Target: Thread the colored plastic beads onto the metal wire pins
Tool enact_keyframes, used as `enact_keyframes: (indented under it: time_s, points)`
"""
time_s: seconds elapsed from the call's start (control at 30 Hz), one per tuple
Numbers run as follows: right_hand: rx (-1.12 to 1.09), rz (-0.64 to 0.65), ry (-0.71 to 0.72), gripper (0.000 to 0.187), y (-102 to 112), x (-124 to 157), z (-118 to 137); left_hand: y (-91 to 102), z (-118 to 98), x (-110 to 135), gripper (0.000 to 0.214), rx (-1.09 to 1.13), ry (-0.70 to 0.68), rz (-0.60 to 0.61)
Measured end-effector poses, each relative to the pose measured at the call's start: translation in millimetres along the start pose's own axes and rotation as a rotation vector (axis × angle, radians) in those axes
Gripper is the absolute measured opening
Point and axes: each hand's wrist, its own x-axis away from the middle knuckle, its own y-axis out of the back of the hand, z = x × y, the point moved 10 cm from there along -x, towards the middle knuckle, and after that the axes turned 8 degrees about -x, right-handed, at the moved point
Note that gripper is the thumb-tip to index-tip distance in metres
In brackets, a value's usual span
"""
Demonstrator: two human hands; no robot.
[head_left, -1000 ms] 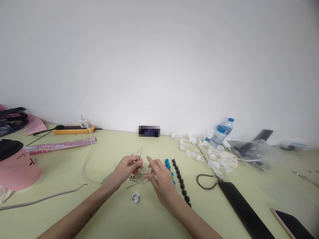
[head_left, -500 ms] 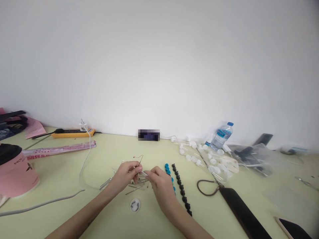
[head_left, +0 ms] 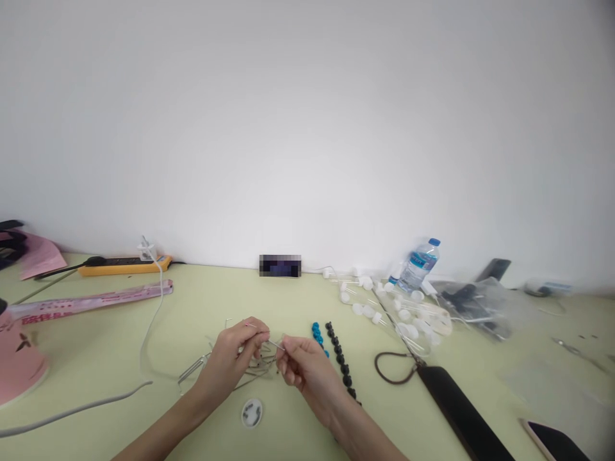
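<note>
"What's being held?"

"A thin rod; the left hand is pinching it, the right hand is grasping it too, and it's bridging their fingertips."

"And around them?"

"A white lid is lying on the left hand's near side; black knobs are lying beside the right hand."

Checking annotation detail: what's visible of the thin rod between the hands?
The thin rod is pale grey, metallic-looking and straight along its exposed stretch. It slants down in the picture from the left hand to the right hand, both gripping it above the table. I can't make out its ends.
</note>
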Motion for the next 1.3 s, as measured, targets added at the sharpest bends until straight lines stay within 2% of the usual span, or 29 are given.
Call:
enact_keyframes:
  time_s: [0.07, 0.13, 0.2, 0.3, 0.4, 0.47, 0.53, 0.6, 0.7, 0.87, 0.93, 1.07, 1.17, 1.3]
  points:
    - [0.013, -0.010, 0.017, 0.047, -1, 1, 0, 1.1, 0, 1, 0.029, -0.010, 0.000, -0.007]
    - [0.021, 0.032, -0.022, 0.052, -7, 1, -4, 4.6, -2, 1, 0.031, -0.025, -0.012, -0.032]
    - [0.109, 0.084, -0.003, 0.056, -14, 2, -3, 5.8, -3, 1, 0.029, -0.017, -0.002, -0.030]
    - [0.354, 0.122, 0.154, 0.049, -21, 5, 9, 2.0, 1, 1, 0.024, 0.070, 0.081, 0.022]
    - [0.641, 0.097, 0.310, 0.040, -23, 10, 19, -4.5, 5, 0, 0.025, 0.205, 0.163, 0.084]
    - [0.765, 0.105, 0.333, 0.035, -24, 11, 20, -6.8, 7, 0, 0.026, 0.270, 0.193, 0.102]
    - [0.743, 0.121, 0.269, 0.027, -22, 10, 17, -7.4, 10, 1, 0.026, 0.304, 0.216, 0.102]
    - [0.602, 0.101, 0.218, 0.026, -17, 8, 19, -8.2, 12, 2, 0.028, 0.316, 0.229, 0.101]
    - [0.461, 0.045, 0.264, 0.031, -14, 9, 32, -8.6, 12, 2, 0.028, 0.306, 0.237, 0.095]
    - [0.598, 0.060, 0.219, 0.032, -14, 10, 38, -3.9, 10, -3, 0.024, 0.266, 0.257, 0.089]
    - [0.704, 0.039, 0.220, 0.031, -9, 15, 49, -2.0, 16, -2, 0.024, 0.251, 0.275, 0.102]
    - [0.904, 0.011, 0.254, 0.029, -3, 34, 82, -13.5, 35, 24, 0.026, 0.207, 0.315, 0.225]
    - [0.941, 0.006, 0.302, 0.030, -6, 48, 103, -25.4, 45, 53, 0.027, 0.084, 0.314, 0.296]
    - [0.977, 0.039, 0.314, 0.029, -17, 57, 105, -33.0, 41, 70, 0.027, -0.122, 0.227, 0.312]
